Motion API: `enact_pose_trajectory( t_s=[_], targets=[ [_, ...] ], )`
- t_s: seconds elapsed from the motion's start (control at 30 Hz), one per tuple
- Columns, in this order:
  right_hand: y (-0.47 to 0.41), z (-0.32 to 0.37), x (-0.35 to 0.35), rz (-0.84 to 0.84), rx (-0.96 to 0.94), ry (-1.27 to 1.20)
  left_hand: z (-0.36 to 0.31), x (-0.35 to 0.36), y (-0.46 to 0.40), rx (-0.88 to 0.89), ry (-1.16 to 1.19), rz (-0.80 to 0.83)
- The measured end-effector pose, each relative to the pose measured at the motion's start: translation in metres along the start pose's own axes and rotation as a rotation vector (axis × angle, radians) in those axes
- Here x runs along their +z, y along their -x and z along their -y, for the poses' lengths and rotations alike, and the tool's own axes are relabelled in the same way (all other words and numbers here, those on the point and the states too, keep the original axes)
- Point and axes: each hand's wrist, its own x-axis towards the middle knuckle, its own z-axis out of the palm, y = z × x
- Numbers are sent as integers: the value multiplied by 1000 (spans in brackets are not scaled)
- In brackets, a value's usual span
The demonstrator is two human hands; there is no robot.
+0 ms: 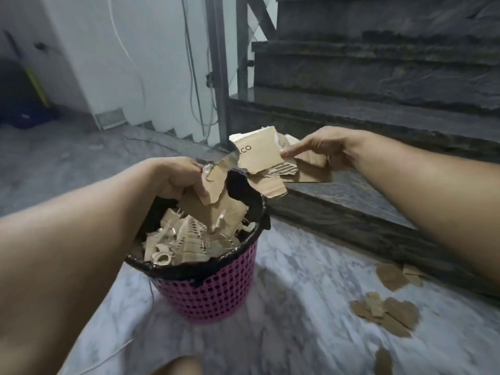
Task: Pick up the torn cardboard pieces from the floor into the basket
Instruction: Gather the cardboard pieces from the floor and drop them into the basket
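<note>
A pink perforated basket (216,293) with a black liner stands on the marble floor, filled with torn cardboard scraps (186,239). My left hand (178,180) is over its rim, shut on a torn brown cardboard piece (213,188). My right hand (322,150) is beyond the basket, above the first step, shut on a stack of larger cardboard pieces (265,158) with printed letters. Loose torn cardboard pieces (387,312) lie on the floor at the right, more pieces (395,274) near the step, and one scrap (382,361) at the bottom.
Dark stone stairs (378,77) rise behind and to the right of the basket. A metal post (219,77) and hanging cables stand at the back beside a white wall. A knee (181,366) shows at the bottom edge.
</note>
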Motion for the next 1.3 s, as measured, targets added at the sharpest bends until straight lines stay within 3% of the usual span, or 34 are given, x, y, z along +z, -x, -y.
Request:
enact_pose_trajectory(
  t_s=[0.13,0.23,0.43,0.67,0.93,1.1,1.3],
  targets=[
    [-13,24,67,87,33,-78,45,-20,9,-29,39,-135],
    [-19,23,112,35,18,-129,71,-21,10,-71,-6,-165],
    [-39,-7,163,-111,-129,137,93,-20,18,-123,-417,-385],
    [-36,-6,119,-117,-183,172,77,-18,-2,-15,-326,-507],
    [5,-41,7,-96,-69,203,-30,66,-33,333,-184,-567],
    [37,-112,-79,-222,36,222,-92,172,-60,510,-206,-365],
    [69,-210,-143,-316,235,336,-107,299,-78,541,-338,-6]
  ],
)
